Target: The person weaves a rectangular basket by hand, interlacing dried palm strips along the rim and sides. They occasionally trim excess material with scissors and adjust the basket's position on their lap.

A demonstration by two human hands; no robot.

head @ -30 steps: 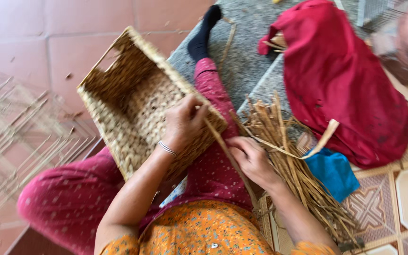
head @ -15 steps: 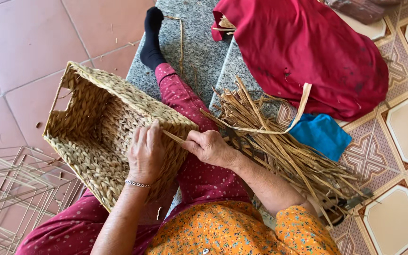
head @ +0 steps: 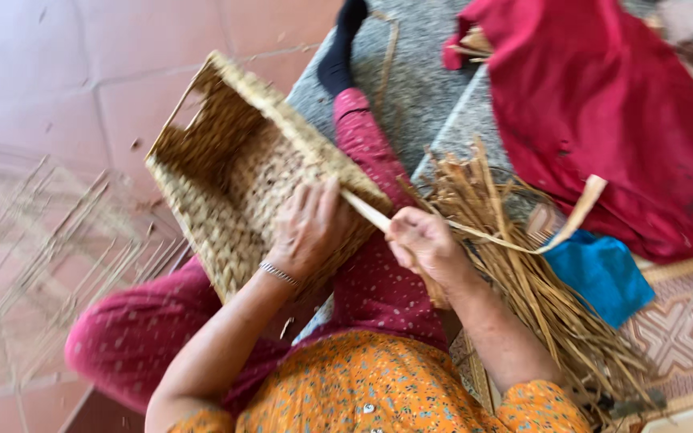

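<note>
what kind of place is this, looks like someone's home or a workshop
Probably a home floor or porch used for basket weaving. A person sits on terracotta floor tiles with a half-woven basket on the lap, a bundle of dried straw beside them, and patterned tiles nearby.
</note>
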